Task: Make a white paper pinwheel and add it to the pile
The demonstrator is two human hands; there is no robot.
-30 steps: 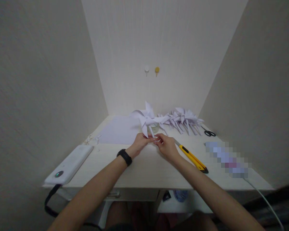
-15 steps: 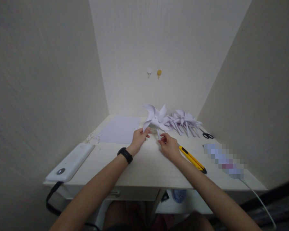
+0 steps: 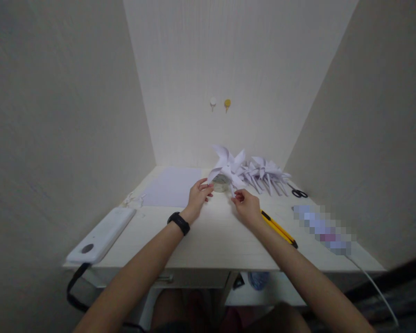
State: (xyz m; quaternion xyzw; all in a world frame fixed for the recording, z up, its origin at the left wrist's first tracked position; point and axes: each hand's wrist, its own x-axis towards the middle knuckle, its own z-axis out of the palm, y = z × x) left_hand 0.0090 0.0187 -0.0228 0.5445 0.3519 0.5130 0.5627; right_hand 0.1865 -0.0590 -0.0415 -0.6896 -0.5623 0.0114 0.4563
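Note:
A white paper pinwheel [image 3: 228, 167] stands upright over the desk, its paper stick pinched in my right hand [image 3: 245, 206]. My left hand [image 3: 198, 196], with a black watch at the wrist, is beside the pinwheel's lower left blade. Its fingers are apart and hold nothing I can see. Behind the pinwheel, partly covered by it, sits a roll of tape [image 3: 220, 186]. More white paper pinwheels [image 3: 268, 173] lie in a pile to the right, their sticks pointing toward me.
White paper [image 3: 173, 185] lies at the back left, a white device [image 3: 102, 236] at the left edge. On the right are a yellow utility knife [image 3: 279, 229], partly behind my forearm, black scissors [image 3: 299, 193] and a blurred-out item [image 3: 319, 226] with a white cable. Walls enclose the desk.
The pinwheel has moved right and slightly up with my right hand. My left hand has let go of its blade and drawn a little left. More of the tape roll shows.

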